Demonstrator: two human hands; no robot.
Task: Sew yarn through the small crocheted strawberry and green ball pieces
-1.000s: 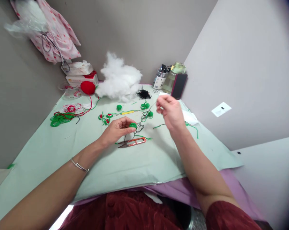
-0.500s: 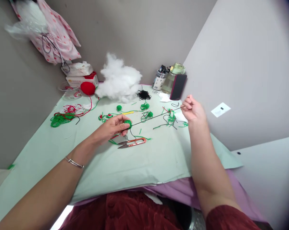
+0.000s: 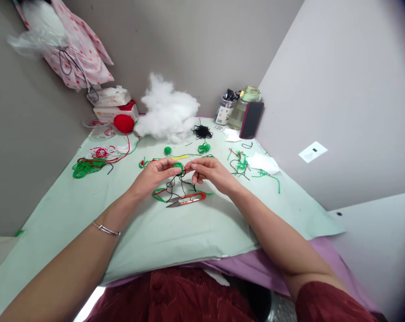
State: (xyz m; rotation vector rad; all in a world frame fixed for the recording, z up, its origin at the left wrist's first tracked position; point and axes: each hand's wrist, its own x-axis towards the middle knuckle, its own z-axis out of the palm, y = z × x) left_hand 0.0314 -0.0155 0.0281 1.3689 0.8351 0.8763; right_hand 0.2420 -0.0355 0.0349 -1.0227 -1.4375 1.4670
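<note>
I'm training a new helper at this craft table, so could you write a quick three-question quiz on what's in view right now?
1. Multiple choice: which of these is nearest the front edge of the table?
A) the red yarn ball
B) the orange-handled snips
C) the phone
2. True or false: seen by the wearer, the black yarn tangle lies right of the white stuffing.
3. Fill in the colour: the left hand pinches a small ____ piece.

Key: 1 B; 2 true; 3 green.

One pair of snips (image 3: 190, 200) — one red ball (image 3: 124, 123), one phone (image 3: 252, 120), one bottle (image 3: 239, 114)
</note>
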